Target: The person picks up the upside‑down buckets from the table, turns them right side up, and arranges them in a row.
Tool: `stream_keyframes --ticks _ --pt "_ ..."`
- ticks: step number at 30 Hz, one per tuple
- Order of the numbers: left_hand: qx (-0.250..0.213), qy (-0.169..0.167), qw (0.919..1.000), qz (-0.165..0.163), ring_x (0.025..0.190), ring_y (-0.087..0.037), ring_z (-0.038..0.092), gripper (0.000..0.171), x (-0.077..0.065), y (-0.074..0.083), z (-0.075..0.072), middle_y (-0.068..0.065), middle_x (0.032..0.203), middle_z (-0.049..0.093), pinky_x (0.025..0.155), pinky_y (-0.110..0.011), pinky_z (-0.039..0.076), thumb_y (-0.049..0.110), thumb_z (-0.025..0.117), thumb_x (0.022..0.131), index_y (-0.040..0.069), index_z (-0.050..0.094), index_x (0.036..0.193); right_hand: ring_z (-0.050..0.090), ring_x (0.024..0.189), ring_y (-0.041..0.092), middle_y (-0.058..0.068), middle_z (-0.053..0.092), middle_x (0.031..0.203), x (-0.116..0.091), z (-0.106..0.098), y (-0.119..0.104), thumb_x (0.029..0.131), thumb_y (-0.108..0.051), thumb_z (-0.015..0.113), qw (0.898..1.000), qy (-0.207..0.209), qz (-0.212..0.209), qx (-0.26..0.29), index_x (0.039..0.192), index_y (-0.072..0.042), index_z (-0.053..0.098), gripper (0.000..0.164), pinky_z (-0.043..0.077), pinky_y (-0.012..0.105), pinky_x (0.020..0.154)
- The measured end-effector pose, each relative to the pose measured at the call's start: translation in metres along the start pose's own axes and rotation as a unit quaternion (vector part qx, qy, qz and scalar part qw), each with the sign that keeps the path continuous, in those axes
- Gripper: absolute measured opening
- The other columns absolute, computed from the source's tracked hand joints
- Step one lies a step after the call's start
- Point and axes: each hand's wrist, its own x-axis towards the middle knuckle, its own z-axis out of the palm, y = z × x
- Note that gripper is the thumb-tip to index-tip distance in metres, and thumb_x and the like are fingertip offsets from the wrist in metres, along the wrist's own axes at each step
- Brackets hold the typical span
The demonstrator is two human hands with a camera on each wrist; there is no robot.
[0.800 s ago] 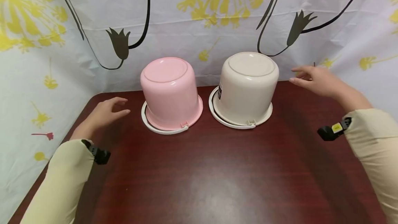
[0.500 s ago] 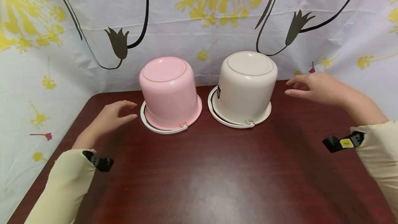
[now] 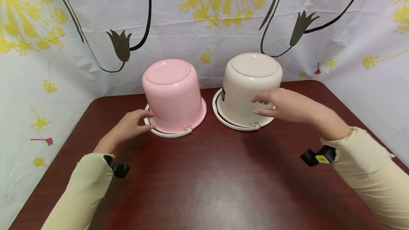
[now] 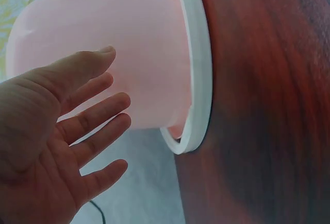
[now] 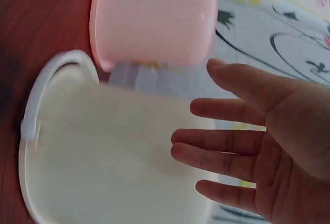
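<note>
A pink bucket (image 3: 172, 91) stands upside down towards the back of the table, its white handle (image 3: 169, 135) lying around the rim. To its right is a cream bucket (image 3: 246, 91), also bottom up, with a dark label (image 3: 223, 93) on its left side. My left hand (image 3: 131, 127) is at the pink bucket's lower left, fingers apart and relaxed, holding nothing; the left wrist view shows the palm beside the pink wall. My right hand (image 3: 284, 105) overlaps the cream bucket's right front in the head view. Its fingers are extended and spread, with nothing between them.
The dark red table (image 3: 198, 180) stretches forward of both buckets. White cloth (image 3: 179, 38) with yellow and grey plant prints hangs behind and at both sides. A black wrist camera (image 3: 119, 169) sits on the left cuff and another camera (image 3: 314, 157) on the right.
My right hand has swung left from beside the cream bucket to in front of its right side. My left hand has moved right, up to the pink bucket's rim. Both buckets stay put.
</note>
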Motion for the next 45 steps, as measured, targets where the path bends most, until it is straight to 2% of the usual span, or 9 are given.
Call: stream_keyframes --ticks 4,8,17,21,28,33,36,41,45 --pt "-0.015 -0.008 0.9997 0.017 0.094 -0.033 0.055 0.031 0.005 -0.003 0.008 -0.018 0.105 0.061 0.081 -0.046 0.043 0.009 0.068 0.081 -0.003 0.060 0.109 0.060 0.093 0.019 0.004 0.063 0.107 0.025 0.016 -0.009 0.088 -0.026 0.061 0.999 -0.007 -0.040 0.013 0.113 -0.004 0.060 0.033 0.046 0.038 0.081" --pt "-0.026 -0.010 0.9994 0.022 0.090 -0.033 0.056 0.028 0.009 -0.006 0.015 -0.016 0.100 0.063 0.079 -0.047 0.044 0.007 0.069 0.079 -0.003 0.062 0.103 0.061 0.091 0.019 0.003 0.064 0.103 0.050 0.034 -0.020 0.088 -0.026 0.062 0.998 -0.008 -0.061 0.024 0.113 -0.006 0.061 0.031 0.047 0.036 0.080" --pt "-0.054 -0.050 0.9972 -0.014 0.093 -0.031 0.058 0.030 0.014 -0.006 0.025 -0.016 0.100 0.064 0.082 -0.046 0.045 0.011 0.071 0.078 -0.004 0.062 0.101 0.059 0.080 0.017 0.000 0.063 0.086 0.106 0.080 -0.027 0.087 -0.023 0.062 0.994 -0.029 -0.101 0.040 0.108 -0.005 0.063 0.028 0.045 0.031 0.075" --pt "-0.052 -0.059 0.9968 -0.010 0.093 -0.028 0.059 0.030 0.015 -0.008 0.028 -0.013 0.097 0.065 0.082 -0.044 0.046 0.013 0.073 0.076 -0.002 0.063 0.099 0.062 0.082 0.020 0.002 0.066 0.086 0.124 0.098 -0.022 0.086 -0.018 0.063 0.993 -0.031 -0.103 0.053 0.106 -0.003 0.064 0.025 0.046 0.033 0.076" --pt "-0.043 -0.072 0.9964 0.004 0.086 -0.025 0.058 0.027 0.018 -0.012 0.033 -0.009 0.090 0.066 0.080 -0.042 0.045 0.013 0.076 0.073 -0.001 0.066 0.094 0.061 0.085 0.024 0.007 0.067 0.094 0.142 0.114 -0.014 0.083 -0.016 0.065 0.995 -0.034 -0.089 0.005 0.100 -0.006 0.067 0.020 0.045 0.037 0.078" --pt "-0.037 -0.084 0.9957 0.010 0.087 -0.025 0.058 0.022 0.020 -0.013 0.033 -0.009 0.089 0.066 0.081 -0.041 0.045 0.007 0.075 0.071 -0.001 0.068 0.091 0.059 0.083 0.021 0.003 0.066 0.090 0.150 0.120 -0.013 0.082 -0.016 0.067 0.996 -0.062 -0.058 -0.032 0.094 -0.010 0.067 0.014 0.046 0.038 0.074" --pt "-0.022 -0.096 0.9950 0.019 0.089 -0.026 0.058 0.020 0.021 -0.012 0.034 -0.010 0.089 0.066 0.081 -0.041 0.045 0.004 0.074 0.072 -0.001 0.070 0.090 0.059 0.079 0.019 0.002 0.065 0.085 0.154 0.123 -0.015 0.080 -0.016 0.067 0.996 -0.075 -0.039 -0.037 0.092 -0.012 0.067 0.012 0.047 0.039 0.070" --pt "-0.003 -0.113 0.9933 0.023 0.092 -0.027 0.056 0.018 0.022 -0.012 0.035 -0.009 0.091 0.066 0.082 -0.041 0.045 0.000 0.070 0.073 0.000 0.071 0.091 0.059 0.080 0.019 0.001 0.066 0.087 0.159 0.128 -0.015 0.078 -0.016 0.069 0.997 -0.074 -0.016 -0.030 0.089 -0.013 0.069 0.011 0.047 0.040 0.070" --pt "-0.004 -0.107 0.9940 0.024 0.091 -0.028 0.056 0.016 0.022 -0.013 0.034 -0.009 0.088 0.066 0.081 -0.041 0.045 -0.002 0.070 0.073 0.000 0.071 0.089 0.060 0.081 0.019 0.001 0.067 0.085 0.163 0.131 -0.016 0.077 -0.016 0.071 0.998 -0.065 -0.015 -0.015 0.084 -0.012 0.070 0.009 0.047 0.036 0.072"
